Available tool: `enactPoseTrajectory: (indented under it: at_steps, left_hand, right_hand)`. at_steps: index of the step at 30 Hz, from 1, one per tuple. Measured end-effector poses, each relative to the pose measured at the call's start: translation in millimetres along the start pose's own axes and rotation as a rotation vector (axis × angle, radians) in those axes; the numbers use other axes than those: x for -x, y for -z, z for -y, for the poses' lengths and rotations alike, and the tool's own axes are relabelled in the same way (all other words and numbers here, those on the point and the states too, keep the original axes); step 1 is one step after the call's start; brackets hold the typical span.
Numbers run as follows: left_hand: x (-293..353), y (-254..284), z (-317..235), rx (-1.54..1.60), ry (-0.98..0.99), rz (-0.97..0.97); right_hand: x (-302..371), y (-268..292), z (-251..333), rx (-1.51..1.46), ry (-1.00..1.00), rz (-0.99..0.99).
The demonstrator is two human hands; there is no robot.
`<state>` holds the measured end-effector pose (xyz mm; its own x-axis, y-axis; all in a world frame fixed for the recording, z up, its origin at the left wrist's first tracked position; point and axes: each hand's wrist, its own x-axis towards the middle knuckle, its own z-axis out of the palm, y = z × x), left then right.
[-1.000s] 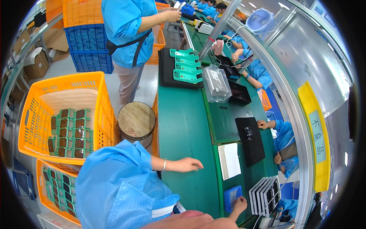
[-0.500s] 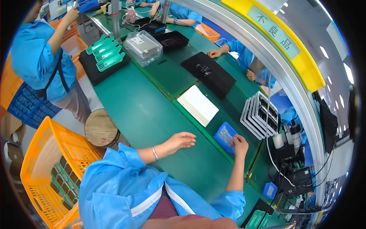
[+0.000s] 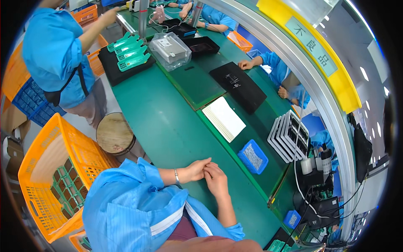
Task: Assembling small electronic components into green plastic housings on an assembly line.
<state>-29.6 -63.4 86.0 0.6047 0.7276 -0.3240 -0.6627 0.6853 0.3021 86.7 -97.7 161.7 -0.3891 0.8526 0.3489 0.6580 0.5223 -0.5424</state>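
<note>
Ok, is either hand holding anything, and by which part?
Cannot be told: no held thing shows, but the left hand and right hand meet over the green table, so something small between them could be hidden.

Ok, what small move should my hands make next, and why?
I'd probably part the bare left hand and right hand slightly: they're together above the smooth green tabletop, hiding anything between them, and the nearest blue rectangular tray holds small pale pieces that could go unseen.

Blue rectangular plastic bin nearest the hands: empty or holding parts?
Holding parts: many small pale pieces cover the visible floor of the blue bin. Cannot tell how deep they lie.
</note>
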Motion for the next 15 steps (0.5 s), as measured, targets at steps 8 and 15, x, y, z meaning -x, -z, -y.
enactPoseTrajectory:
  at_steps: [8, 15]
  left_hand:
    - [29, 16, -24, -0.065, -0.103, -0.064]
    - [30, 34, -21, -0.058, -0.052, 0.007]
  right_hand:
    - [36, -22, -11, -0.249, -0.48, -0.211]
    - [66, -55, -29, 0.334, -0.158, -0.158]
